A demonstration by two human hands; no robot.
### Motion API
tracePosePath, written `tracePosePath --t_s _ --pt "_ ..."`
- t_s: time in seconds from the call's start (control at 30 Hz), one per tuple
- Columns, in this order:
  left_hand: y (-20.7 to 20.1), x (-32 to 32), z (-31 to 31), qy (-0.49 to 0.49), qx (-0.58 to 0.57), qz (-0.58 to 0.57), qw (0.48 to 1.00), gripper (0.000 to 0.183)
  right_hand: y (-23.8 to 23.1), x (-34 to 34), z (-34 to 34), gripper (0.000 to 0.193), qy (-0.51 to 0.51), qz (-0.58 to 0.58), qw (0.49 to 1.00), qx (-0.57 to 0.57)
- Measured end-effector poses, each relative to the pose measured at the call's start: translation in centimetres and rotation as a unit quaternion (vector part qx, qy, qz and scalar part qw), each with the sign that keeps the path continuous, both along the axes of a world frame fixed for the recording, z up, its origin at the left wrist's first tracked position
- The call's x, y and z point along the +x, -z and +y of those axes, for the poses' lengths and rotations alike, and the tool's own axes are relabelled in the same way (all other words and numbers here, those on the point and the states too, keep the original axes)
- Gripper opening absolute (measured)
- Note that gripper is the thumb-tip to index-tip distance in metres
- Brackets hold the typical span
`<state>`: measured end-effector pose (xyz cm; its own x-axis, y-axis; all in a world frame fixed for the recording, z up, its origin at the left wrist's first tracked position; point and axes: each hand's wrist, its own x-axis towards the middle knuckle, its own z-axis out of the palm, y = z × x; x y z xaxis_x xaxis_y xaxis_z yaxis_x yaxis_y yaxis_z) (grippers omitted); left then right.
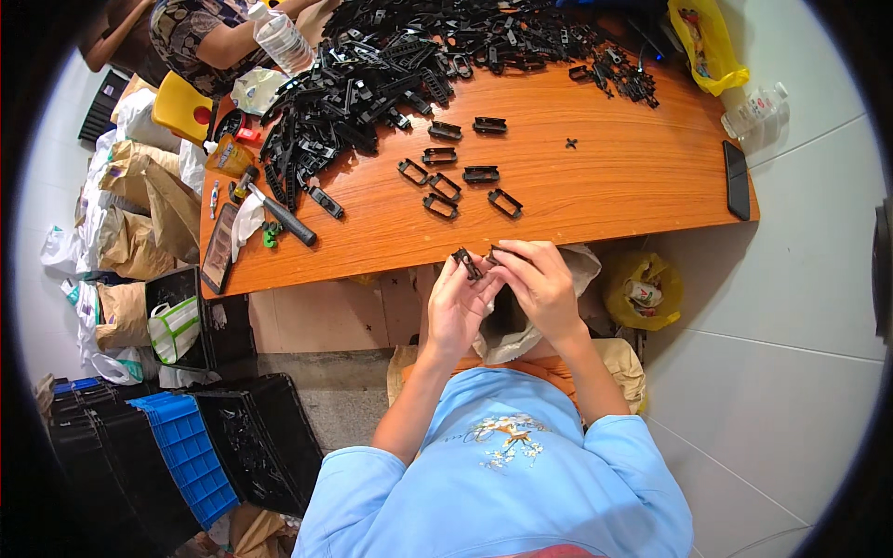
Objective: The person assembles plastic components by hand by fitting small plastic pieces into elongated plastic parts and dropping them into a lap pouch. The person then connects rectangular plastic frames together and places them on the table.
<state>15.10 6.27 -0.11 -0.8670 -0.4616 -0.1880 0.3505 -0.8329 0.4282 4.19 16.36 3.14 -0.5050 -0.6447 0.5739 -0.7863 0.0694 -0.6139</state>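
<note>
Just off the table's near edge, my left hand point(452, 307) holds a small black plastic part point(466, 264) between thumb and fingers. My right hand point(543, 286) is close beside it, its fingertips pinched on another small black plastic piece point(494, 253). Whether the two pieces touch is too small to make out. On the table beyond my hands lie several loose black rectangular plastic frames point(481, 174), with open middles. Farther back spreads a large heap of black plastic parts point(372, 88), and smaller black pieces point(616, 74) lie at its right end.
A hammer point(286, 216) and a phone point(219, 249) lie at the wooden table's point(633, 177) left; another phone point(737, 181) lies at its right edge. Across the table is another person's arm point(228, 45). Black crates point(260, 437) stand lower left, a yellow-bagged bin point(642, 290) below the table.
</note>
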Motion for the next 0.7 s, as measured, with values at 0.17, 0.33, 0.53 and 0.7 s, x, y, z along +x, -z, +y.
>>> tracePosePath --t_s 0.17,0.33,0.53,0.7 --pt "-0.6 -0.8 -0.7 -0.019 -0.008 -0.022 1.0 0.016 1.2 -0.1 -0.7 0.027 -0.017 -0.059 0.998 0.003" --pt "-1.0 -2.0 -0.8 -0.04 -0.413 -0.233 0.879 0.025 0.9 -2.5 -1.6 0.021 0.08 -0.108 0.991 -0.008" --pt "0.6 -3.8 -2.2 -0.108 -0.745 -0.174 0.635 0.022 2.3 -4.8 -3.2 0.018 0.125 -0.039 0.991 0.02" --pt "1.1 -4.8 -1.9 -0.12 -0.788 -0.203 0.569 0.016 2.9 -4.6 -3.8 0.017 0.122 -0.026 0.992 0.032"
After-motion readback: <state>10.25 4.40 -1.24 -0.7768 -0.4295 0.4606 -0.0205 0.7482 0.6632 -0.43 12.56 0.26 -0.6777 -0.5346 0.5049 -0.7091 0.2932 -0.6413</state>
